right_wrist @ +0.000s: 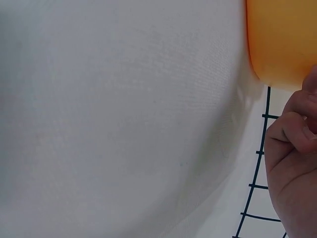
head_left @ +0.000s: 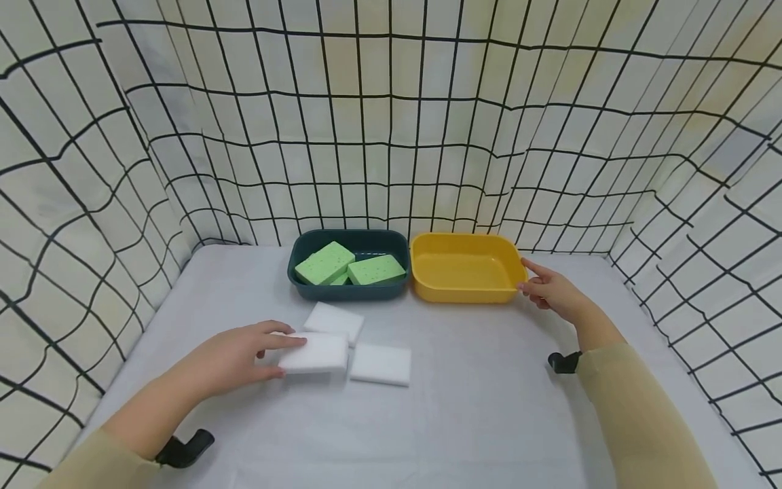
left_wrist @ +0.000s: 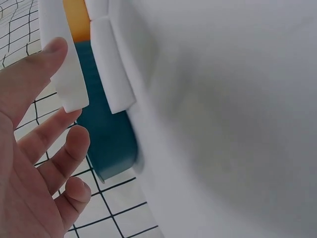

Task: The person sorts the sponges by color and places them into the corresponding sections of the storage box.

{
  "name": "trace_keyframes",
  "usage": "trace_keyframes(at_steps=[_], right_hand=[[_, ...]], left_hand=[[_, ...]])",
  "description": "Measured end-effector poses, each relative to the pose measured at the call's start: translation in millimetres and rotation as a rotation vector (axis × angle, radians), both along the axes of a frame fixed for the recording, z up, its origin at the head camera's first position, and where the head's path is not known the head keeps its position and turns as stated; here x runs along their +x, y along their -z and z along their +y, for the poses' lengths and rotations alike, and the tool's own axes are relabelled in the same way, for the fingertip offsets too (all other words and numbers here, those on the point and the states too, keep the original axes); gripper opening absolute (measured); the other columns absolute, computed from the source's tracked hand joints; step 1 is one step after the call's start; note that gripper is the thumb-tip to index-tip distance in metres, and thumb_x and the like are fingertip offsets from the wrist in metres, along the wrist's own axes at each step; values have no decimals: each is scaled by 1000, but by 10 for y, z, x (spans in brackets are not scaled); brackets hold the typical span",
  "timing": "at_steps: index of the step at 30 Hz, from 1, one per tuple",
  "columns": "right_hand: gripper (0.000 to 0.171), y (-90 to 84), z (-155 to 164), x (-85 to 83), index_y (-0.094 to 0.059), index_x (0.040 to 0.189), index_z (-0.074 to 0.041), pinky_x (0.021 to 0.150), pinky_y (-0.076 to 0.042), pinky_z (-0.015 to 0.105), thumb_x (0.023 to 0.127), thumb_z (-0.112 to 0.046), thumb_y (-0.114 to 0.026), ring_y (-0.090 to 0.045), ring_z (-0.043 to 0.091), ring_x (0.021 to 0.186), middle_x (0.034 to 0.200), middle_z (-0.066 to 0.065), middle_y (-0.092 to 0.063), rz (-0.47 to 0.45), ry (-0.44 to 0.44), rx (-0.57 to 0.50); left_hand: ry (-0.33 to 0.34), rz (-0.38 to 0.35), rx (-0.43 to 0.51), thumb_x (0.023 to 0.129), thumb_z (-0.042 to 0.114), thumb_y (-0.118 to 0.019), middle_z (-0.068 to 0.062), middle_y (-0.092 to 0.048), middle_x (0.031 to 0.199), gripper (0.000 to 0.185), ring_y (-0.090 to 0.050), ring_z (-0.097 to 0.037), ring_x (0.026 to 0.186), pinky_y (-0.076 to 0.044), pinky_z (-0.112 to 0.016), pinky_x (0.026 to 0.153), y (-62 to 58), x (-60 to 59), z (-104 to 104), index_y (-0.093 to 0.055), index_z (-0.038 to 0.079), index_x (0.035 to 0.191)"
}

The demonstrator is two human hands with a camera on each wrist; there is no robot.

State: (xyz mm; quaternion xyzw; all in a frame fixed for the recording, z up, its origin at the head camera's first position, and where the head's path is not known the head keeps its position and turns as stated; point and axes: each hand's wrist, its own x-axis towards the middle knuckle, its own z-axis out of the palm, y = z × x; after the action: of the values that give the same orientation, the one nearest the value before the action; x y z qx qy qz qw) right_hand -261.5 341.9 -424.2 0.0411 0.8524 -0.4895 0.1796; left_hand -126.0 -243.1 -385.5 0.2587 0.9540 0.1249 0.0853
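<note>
My left hand point(head_left: 241, 356) pinches a white sponge block point(head_left: 319, 352) between thumb and fingers. In the left wrist view the sponge point(left_wrist: 64, 64) is edge-on, held at its near end, with the lower fingers loosely bent below it. Beside and behind it on the table lie two more white sponges, one farther back point(head_left: 332, 321) and one to the right point(head_left: 381, 365). At the far right, my right hand point(head_left: 556, 293) holds the end of a yellow tray point(head_left: 467, 296), index finger and thumb at its rim. The tray holds nothing.
Left of the yellow tray, close against it, stands a dark green tray point(head_left: 348, 293) with several light green sponges point(head_left: 326, 263). A white cloth covers the table point(head_left: 476, 407). Black wire grid point(head_left: 391, 122) walls the back and both sides.
</note>
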Motion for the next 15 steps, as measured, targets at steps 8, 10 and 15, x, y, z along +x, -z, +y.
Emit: trace_keyframes(at_steps=[8, 10, 15], right_hand=[[84, -15, 32, -24, -16, 160, -31, 69, -45, 25, 94, -42, -67, -49, 23, 79, 104, 17, -58, -5, -7, 25], [83, -17, 31, -25, -16, 160, -31, 69, -44, 25, 95, -41, -67, -49, 23, 79, 104, 17, -58, -7, -10, 25], [81, -16, 27, -16, -16, 160, -31, 70, -44, 25, 97, -39, -65, -49, 24, 80, 105, 17, -58, -13, -10, 33]], left_hand=[[22, 35, 35, 88, 39, -75, -4, -56, 137, 50, -64, -12, 88, -52, -38, 75, -137, -188, 185, -63, 32, 136], [30, 43, 42, 89, 40, -74, -5, -56, 137, 49, -64, -13, 89, -52, -39, 75, -164, -238, 233, -63, 32, 136], [29, 37, 54, 91, 45, -70, -3, -54, 138, 48, -64, -14, 93, -53, -39, 76, -180, -370, 372, -62, 33, 137]])
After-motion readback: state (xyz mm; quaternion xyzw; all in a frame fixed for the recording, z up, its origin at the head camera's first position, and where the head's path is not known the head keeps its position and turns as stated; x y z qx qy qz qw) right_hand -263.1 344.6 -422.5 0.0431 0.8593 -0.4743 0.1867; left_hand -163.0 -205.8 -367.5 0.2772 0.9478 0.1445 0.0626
